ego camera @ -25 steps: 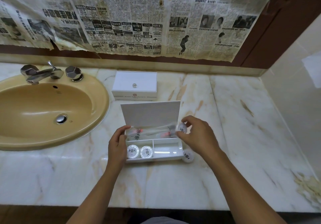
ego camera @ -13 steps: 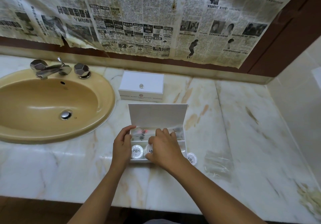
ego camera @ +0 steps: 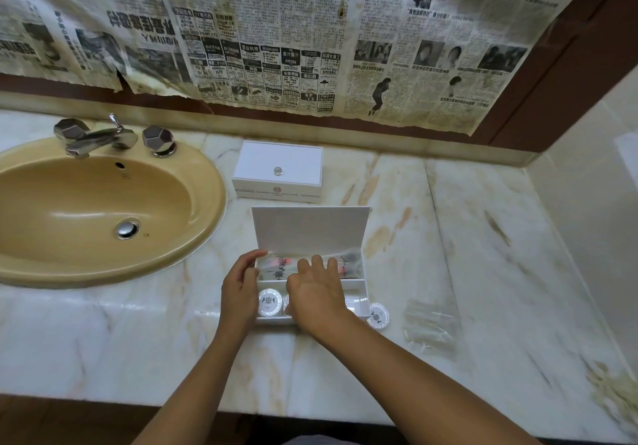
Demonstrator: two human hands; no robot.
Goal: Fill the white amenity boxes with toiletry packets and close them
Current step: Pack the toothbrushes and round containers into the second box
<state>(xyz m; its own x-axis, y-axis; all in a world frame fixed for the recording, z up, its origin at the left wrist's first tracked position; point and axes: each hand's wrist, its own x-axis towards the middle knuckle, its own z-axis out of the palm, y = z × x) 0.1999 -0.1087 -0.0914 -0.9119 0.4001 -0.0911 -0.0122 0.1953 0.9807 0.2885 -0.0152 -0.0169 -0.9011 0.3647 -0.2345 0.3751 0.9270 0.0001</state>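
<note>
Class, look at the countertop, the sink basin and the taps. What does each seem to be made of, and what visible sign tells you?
The pale veined countertop looks like polished marble or a marble-look stone: tan veins, glossy reflections. The mustard-yellow oval sink basin seems glazed ceramic: smooth even colour with soft highlights. The faceted silver taps look like chromed metal: mirror-like shine on their facets.

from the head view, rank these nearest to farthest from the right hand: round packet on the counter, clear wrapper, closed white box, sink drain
From the right hand:
1. Round packet, just right of the open box.
2. Clear wrapper, farther right on the counter.
3. Closed white box, behind the open box.
4. Sink drain, far left in the basin.
</note>
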